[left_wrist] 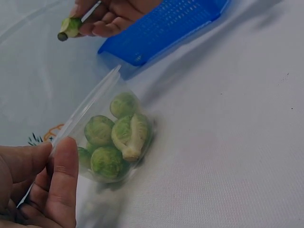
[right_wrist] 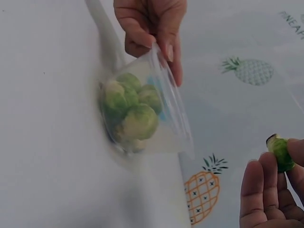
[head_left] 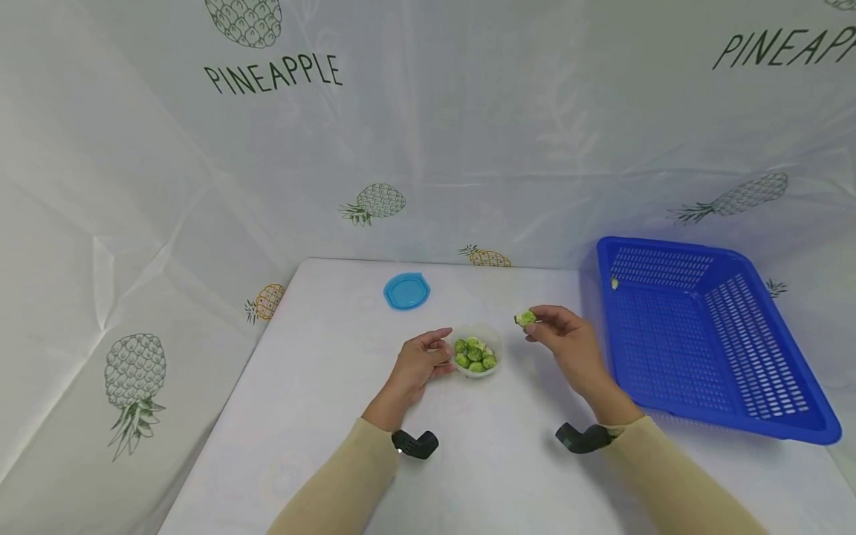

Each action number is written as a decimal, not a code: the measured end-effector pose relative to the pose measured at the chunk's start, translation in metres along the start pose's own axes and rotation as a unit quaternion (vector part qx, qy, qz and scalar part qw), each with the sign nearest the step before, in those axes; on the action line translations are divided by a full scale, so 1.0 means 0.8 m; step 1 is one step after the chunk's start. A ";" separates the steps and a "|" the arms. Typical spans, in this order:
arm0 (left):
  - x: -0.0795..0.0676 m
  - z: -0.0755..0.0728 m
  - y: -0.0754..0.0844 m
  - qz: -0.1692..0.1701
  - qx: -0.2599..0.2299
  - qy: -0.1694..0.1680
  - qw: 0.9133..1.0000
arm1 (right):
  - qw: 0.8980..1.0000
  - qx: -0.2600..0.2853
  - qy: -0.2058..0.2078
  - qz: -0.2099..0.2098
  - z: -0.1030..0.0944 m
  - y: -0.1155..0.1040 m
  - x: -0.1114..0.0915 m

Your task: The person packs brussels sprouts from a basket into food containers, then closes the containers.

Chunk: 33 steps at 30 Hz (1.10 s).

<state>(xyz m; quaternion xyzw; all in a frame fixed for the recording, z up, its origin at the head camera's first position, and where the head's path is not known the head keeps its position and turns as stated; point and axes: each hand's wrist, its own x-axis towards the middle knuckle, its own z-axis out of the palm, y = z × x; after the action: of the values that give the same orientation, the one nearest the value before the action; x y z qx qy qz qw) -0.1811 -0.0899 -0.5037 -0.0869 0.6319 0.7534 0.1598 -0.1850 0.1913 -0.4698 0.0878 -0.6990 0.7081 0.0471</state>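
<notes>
A clear plastic bowl (head_left: pixel 477 331) stands on the white table with several green Brussels sprouts (head_left: pixel 475 355) inside. My left hand (head_left: pixel 420 364) pinches the bowl's rim on its left side, thumb and fingers at the edge in the left wrist view. Raised to the right of the bowl, my right hand (head_left: pixel 568 338) pinches a single Brussels sprout (head_left: pixel 525 319) between thumb and fingertips. Its dark cut stem end (left_wrist: pixel 62 36) shows in the left wrist view. Through the bowl's side, one sprout (left_wrist: pixel 130 135) lies with its pale stem facing outward.
A blue plastic basket (head_left: pixel 675 401) stands at the right, with a small pale green scrap (head_left: pixel 614 284) near its left wall. Behind the bowl lies a blue lid (head_left: pixel 406 290). A pineapple-print sheet (head_left: pixel 468 148) hangs along the table's back and left edges.
</notes>
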 end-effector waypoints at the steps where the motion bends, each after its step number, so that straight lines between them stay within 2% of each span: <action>1: 0.000 0.000 0.000 0.000 0.000 0.000 1.000 | 1.000 -0.004 0.002 0.004 0.002 0.003 0.000; 8: 0.001 0.000 0.000 0.001 -0.001 0.000 1.000 | 0.998 -0.043 0.019 0.035 0.014 0.019 -0.002; 13: 0.002 0.000 0.001 -0.001 0.000 -0.001 1.000 | 0.994 -0.097 0.001 0.049 0.021 0.029 -0.006; 21: 0.002 0.000 0.000 0.001 -0.002 -0.003 1.000 | 0.984 -0.173 -0.014 0.028 0.036 0.049 -0.005; 29: 0.003 0.000 -0.002 0.003 -0.010 -0.008 1.000 | 0.979 -0.201 -0.016 -0.009 0.047 0.055 -0.005; 33: 0.002 0.000 -0.002 0.010 -0.009 -0.010 1.000 | 0.978 -0.210 -0.017 -0.012 0.050 0.058 -0.005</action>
<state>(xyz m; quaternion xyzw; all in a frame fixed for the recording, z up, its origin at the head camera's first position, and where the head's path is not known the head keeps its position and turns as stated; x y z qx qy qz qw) -0.1823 -0.0896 -0.5061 -0.0748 0.6243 0.7614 0.1580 -0.1873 0.1509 -0.5159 0.0965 -0.8315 0.5437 0.0610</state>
